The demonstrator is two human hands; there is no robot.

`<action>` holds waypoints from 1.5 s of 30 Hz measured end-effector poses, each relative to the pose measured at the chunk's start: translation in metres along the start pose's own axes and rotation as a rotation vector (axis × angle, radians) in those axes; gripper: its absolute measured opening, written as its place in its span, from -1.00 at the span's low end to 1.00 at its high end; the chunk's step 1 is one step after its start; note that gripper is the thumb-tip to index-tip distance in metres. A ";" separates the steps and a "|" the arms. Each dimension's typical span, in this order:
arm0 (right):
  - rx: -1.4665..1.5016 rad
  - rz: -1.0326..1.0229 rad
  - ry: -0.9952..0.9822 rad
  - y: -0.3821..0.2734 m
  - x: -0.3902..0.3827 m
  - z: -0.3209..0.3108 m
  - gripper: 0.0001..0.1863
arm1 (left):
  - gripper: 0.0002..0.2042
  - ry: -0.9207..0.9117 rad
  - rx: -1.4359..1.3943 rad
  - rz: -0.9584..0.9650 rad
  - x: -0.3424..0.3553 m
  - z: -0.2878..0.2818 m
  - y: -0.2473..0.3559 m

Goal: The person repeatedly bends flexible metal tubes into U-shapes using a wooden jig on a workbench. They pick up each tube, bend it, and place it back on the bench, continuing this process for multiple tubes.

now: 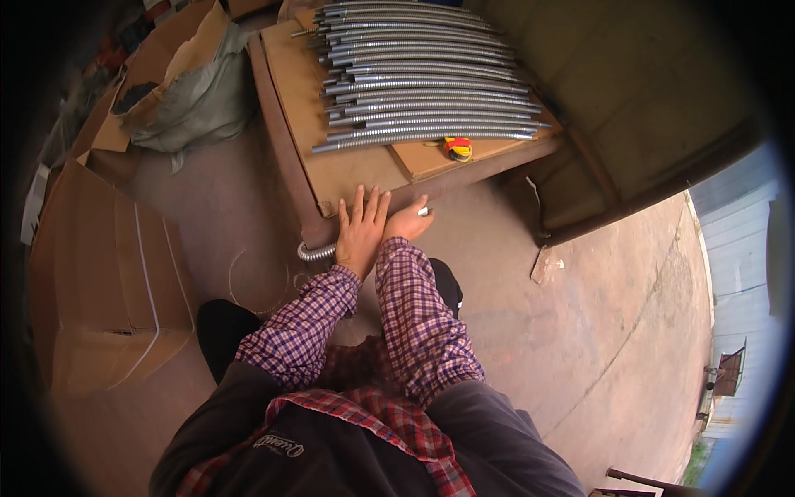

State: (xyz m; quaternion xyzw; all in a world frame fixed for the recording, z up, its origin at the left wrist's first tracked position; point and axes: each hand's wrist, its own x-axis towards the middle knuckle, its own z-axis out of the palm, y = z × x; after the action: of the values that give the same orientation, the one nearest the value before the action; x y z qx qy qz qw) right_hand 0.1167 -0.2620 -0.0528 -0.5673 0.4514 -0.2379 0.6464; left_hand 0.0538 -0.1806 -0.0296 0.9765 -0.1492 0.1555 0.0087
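Observation:
My left hand lies with its fingers stretched out and slightly apart, close to the near corner of the cardboard-topped table. Against its wrist, my right hand is closed, and a small silvery end shows past its fingers. A bent corrugated metal tube comes out on the left side of my left hand. Its middle is hidden under my hands, so the silvery end appears to be the same tube. Many similar corrugated metal tubes lie side by side on the table's cardboard.
A yellow and red tape measure sits at the cardboard's near edge. Left on the floor are an open cardboard box and a carton with a grey-green sack. A rusty metal frame juts out at right, near a corrugated wall.

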 end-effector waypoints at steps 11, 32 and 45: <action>0.048 -0.011 -0.001 0.008 0.005 0.010 -0.24 | -0.39 0.005 0.131 -0.020 0.008 0.011 -0.001; -0.116 -0.011 0.105 0.005 -0.002 0.005 -0.36 | -0.40 0.002 0.145 -0.030 -0.001 0.031 0.001; -0.013 -0.720 -0.144 -0.047 -0.075 -0.048 -0.64 | -0.60 0.248 -0.355 0.015 -0.050 -0.041 -0.052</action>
State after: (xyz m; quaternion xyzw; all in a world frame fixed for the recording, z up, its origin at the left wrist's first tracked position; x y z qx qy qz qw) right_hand 0.0494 -0.2373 0.0173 -0.7091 0.1776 -0.4067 0.5479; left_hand 0.0118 -0.1138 -0.0041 0.9319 -0.1794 0.2456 0.1978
